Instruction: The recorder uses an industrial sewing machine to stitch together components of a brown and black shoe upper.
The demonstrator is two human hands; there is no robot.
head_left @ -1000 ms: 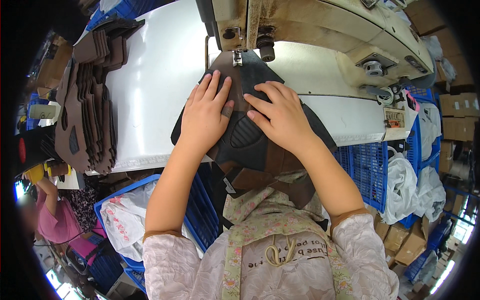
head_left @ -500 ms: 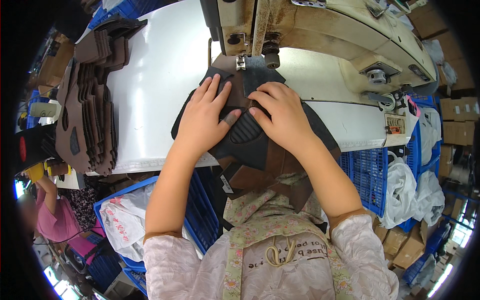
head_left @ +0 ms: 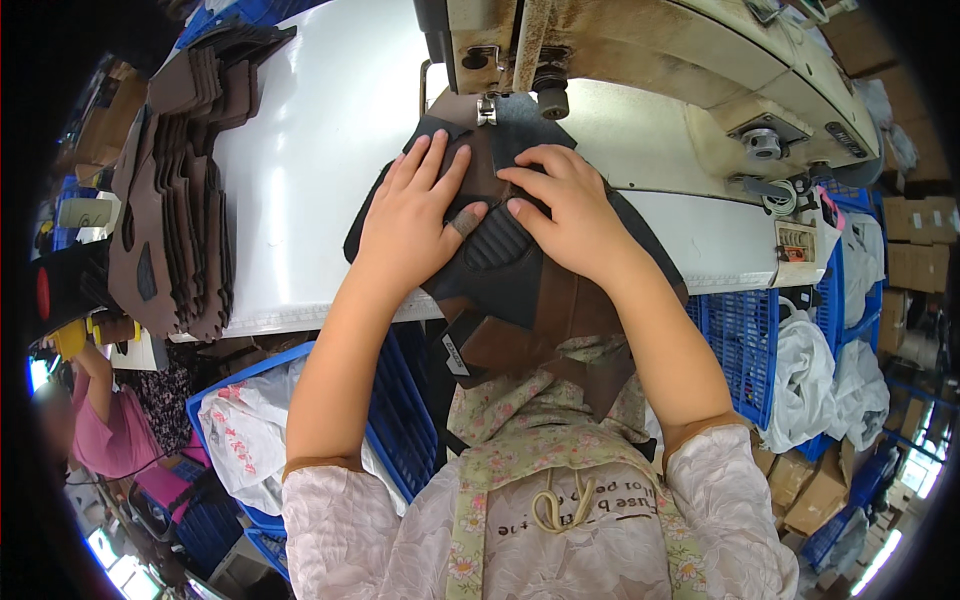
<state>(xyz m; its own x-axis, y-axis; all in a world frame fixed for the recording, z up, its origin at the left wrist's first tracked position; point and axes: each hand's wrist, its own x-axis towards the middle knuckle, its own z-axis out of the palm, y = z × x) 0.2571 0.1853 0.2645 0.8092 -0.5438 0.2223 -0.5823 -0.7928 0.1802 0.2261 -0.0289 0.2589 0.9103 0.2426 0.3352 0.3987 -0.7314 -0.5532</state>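
Note:
Brown and black leather-like pieces [head_left: 560, 300], joined together with a ribbed black panel [head_left: 497, 240], lie at the front of the sewing machine and hang over the table edge towards my lap. Their far end reaches under the metal presser foot [head_left: 487, 110]. My left hand [head_left: 408, 222] rests flat on the left side of the work, fingers stretched out and thumb beside the ribbed panel; a dark covering wraps that thumb. On the right side, my right hand [head_left: 575, 215] presses down with bent fingers, thumb and forefinger apart, near a dark flap [head_left: 515, 140].
A stack of brown cut pieces [head_left: 180, 200] lies on the white table [head_left: 290, 200] at left. The machine's arm [head_left: 660, 60] spans the far right. Blue crates [head_left: 735, 350] and white bags [head_left: 250, 430] stand below the table. Another person [head_left: 110, 420] sits at far left.
The whole view has shifted slightly. Against the presser foot, my hands and the leather pieces keep nearly the same place.

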